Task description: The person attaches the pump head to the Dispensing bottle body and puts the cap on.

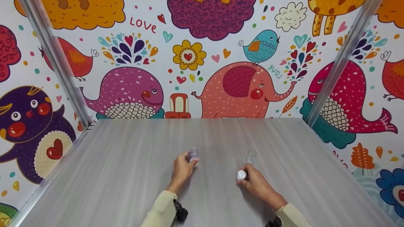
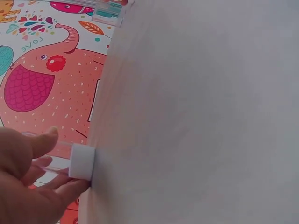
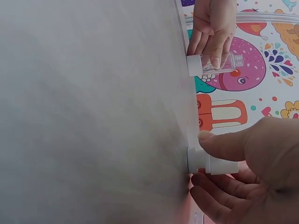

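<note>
My left hand [image 1: 183, 167] grips a small clear bottle [image 1: 193, 153] between thumb and fingers. In the right wrist view this bottle [image 3: 218, 63] shows a white base [image 3: 194, 66] against the table and an uncapped, threaded neck. My right hand [image 1: 259, 183] holds a white pump top [image 1: 241, 175], thumb on one side and fingers on the other. Its wide collar [image 3: 192, 160] is down at the table surface in the right wrist view. Just beyond the right hand stands a clear cylindrical cover [image 1: 251, 154], its lower part partly hidden by the fingers.
Both hands are over the middle of a grey wood-grain table [image 1: 126, 176]. A wall with cartoon animals [image 1: 240, 91] rises at its back edge. Metal posts [image 1: 56, 63] stand at the back corners, with a rail along the left edge.
</note>
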`<state>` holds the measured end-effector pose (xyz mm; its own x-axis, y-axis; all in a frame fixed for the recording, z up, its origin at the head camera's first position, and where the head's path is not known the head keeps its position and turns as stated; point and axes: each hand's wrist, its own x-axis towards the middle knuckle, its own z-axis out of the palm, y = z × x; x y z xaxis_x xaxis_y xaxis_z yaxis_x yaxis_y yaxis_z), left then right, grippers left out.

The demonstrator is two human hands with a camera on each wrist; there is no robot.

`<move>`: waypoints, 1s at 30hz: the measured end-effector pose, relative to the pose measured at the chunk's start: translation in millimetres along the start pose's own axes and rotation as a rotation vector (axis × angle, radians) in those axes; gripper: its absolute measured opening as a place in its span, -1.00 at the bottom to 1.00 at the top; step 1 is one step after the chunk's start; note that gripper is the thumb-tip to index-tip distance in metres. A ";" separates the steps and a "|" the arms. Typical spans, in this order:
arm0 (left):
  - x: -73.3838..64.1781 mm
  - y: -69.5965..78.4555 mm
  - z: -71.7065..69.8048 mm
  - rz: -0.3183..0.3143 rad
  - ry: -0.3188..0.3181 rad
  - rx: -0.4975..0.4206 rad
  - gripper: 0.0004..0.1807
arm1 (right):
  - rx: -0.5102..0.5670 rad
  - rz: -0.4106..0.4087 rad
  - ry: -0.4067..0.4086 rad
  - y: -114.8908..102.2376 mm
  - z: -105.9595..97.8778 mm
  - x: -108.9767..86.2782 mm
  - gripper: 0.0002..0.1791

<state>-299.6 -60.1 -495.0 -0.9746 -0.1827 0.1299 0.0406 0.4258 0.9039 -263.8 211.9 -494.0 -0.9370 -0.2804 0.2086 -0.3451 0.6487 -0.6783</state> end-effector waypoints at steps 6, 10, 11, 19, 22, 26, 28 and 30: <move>1.1 -0.7 0.5 0.010 0.011 -0.001 -0.76 | -0.012 0.010 0.017 -0.9 1.4 0.6 -0.65; 1.8 -1.4 0.5 0.024 0.025 -0.005 -0.81 | -0.004 0.014 0.019 -0.4 2.0 0.7 -0.65; 1.8 -1.5 0.5 0.022 0.025 -0.007 -0.81 | 0.002 0.010 0.019 -0.2 2.1 0.7 -0.65; 0.4 -3.1 -1.3 0.015 0.010 -0.017 -0.80 | 0.070 0.016 0.029 2.5 3.8 0.7 -0.64; 0.8 -3.0 -1.9 0.011 0.001 -0.015 -0.78 | 0.084 0.020 0.057 2.5 4.1 0.4 -0.64; 3.0 -1.7 -2.0 -0.009 -0.009 -0.006 -0.77 | 0.108 0.021 0.094 2.2 4.4 0.9 -0.63; 3.8 -1.5 -1.8 -0.013 -0.010 -0.001 -0.78 | 0.122 0.024 0.109 1.9 4.7 1.4 -0.63; 3.7 -1.7 -1.4 -0.017 -0.009 0.000 -0.79 | 0.127 0.035 0.125 1.4 5.4 1.7 -0.63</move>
<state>-302.9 -62.7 -495.5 -0.9770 -0.1820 0.1111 0.0243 0.4229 0.9058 -265.5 208.4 -498.4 -0.9505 -0.1643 0.2636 -0.3099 0.5600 -0.7684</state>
